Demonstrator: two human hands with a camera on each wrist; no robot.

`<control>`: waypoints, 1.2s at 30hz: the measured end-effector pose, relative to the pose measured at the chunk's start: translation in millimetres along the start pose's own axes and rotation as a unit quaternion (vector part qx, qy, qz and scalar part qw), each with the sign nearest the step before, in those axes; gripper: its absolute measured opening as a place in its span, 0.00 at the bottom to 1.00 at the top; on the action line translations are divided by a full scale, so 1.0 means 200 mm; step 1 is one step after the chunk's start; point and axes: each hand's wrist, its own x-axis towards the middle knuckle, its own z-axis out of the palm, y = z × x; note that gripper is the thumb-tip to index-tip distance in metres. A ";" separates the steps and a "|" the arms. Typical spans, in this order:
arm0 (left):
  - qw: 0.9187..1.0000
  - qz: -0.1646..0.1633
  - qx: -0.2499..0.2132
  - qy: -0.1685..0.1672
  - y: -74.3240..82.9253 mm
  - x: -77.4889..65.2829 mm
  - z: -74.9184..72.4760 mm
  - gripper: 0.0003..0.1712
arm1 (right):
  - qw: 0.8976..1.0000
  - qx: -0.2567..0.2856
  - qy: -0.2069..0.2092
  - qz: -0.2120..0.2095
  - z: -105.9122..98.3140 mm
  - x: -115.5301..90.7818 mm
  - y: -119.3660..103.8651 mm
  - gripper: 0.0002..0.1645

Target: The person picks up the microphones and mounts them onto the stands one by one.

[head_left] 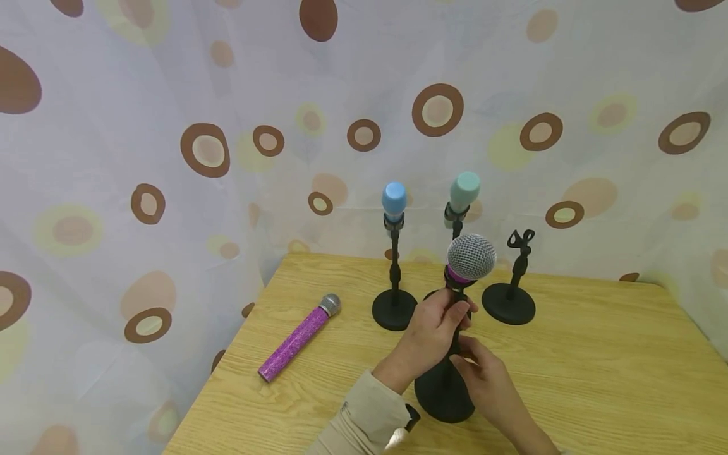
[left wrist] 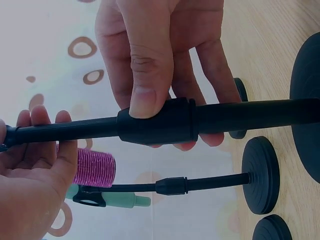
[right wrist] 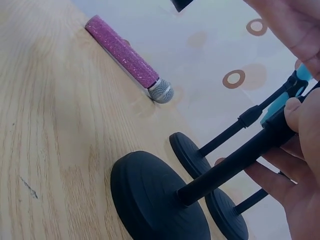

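The gripped stand (head_left: pixel 445 393) rises upright, its microphone (head_left: pixel 471 258) mesh-end up.

Front stand (head_left: pixel 446 395) sits on worktop (head_left: pixel 603 354), silver-headed purple mic (head_left: pixel 471 257) mounted on top. Left hand (head_left: pixel 428 335) grips it high, right hand (head_left: pixel 490 382) pinches it lower. Relative to front stand: blue-mic stand (head_left: pixel 394 309) behind-left, mint-mic stand (head_left: pixel 457 229) straight behind, another black stand (head_left: pixel 510 303) behind-right, glittery purple mic (head_left: pixel 298 339) lying flat to the left.
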 end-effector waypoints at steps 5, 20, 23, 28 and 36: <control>1.000 0.000 0.012 0.000 -0.08 0.01 0.03 0.13 | 1.000 -0.005 0.000 0.010 0.00 0.00 0.00 0.17; 0.990 -0.009 0.134 -0.040 -0.23 -0.11 0.06 0.09 | 0.999 -0.029 0.016 0.014 0.02 -0.02 0.02 0.18; 0.987 -0.015 0.158 -0.030 -0.27 -0.14 0.08 0.07 | 0.998 -0.039 0.008 0.046 0.07 -0.04 0.08 0.16; 0.988 -0.008 0.156 -0.018 -0.30 -0.17 0.10 0.07 | 0.992 -0.077 0.004 0.099 0.14 -0.10 0.17 0.13; 0.987 -0.017 0.157 -0.023 -0.32 -0.17 0.11 0.06 | 0.993 -0.095 0.025 0.062 0.17 -0.12 0.21 0.16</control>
